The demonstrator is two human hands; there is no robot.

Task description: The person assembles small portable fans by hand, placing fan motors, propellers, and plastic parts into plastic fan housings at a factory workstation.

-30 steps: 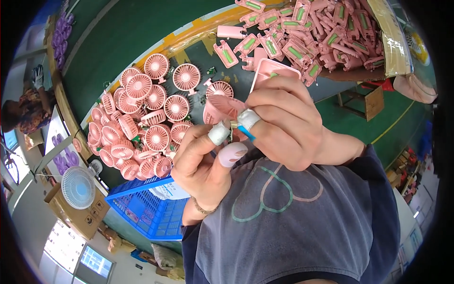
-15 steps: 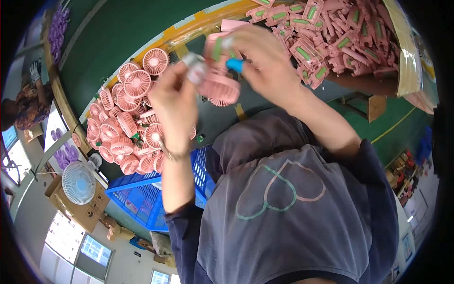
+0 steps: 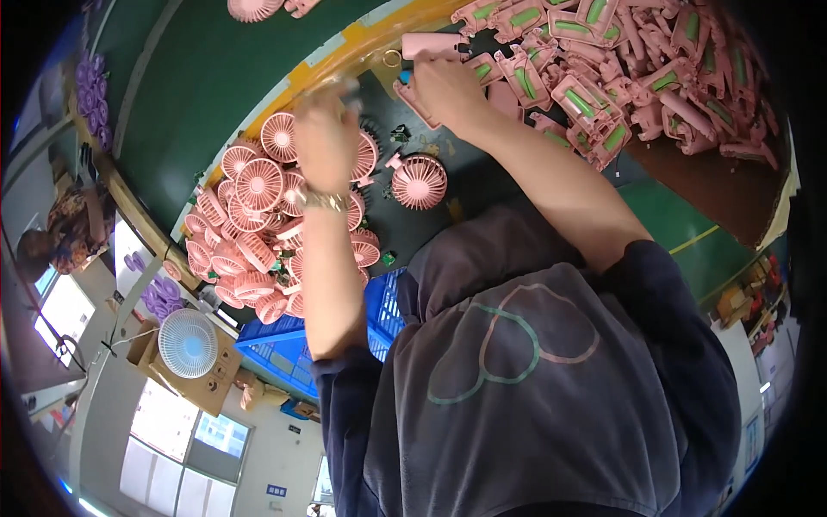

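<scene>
My left hand [image 3: 326,146], smeared by motion, is over the far edge of a heap of pink fan heads [image 3: 260,183]; its fingers are too blurred to read. My right hand [image 3: 450,93] is closed on a pink handle shell [image 3: 419,105] at the far side of the dark worktable. A blue finger cover shows at its fingertips. Just beyond it lies a smooth pink cover [image 3: 433,44]. Between my arms a single pink fan head [image 3: 419,181] rests face up on the table, with a small green circuit board [image 3: 400,133] behind it.
Pink handle shells with green cells [image 3: 594,103] are heaped at the right beside a cardboard edge [image 3: 788,202]. A green belt [image 3: 215,77] runs beyond a yellow-taped rim, carrying a pink fan [image 3: 254,7]. A blue crate [image 3: 284,349] stands below the fan heads. Another person [image 3: 73,215] is far left.
The pink fan assembly is gone from between my hands, and a pink fan shows on the belt. My right hand has come down onto a handle shell; the left is over the fan heads.
</scene>
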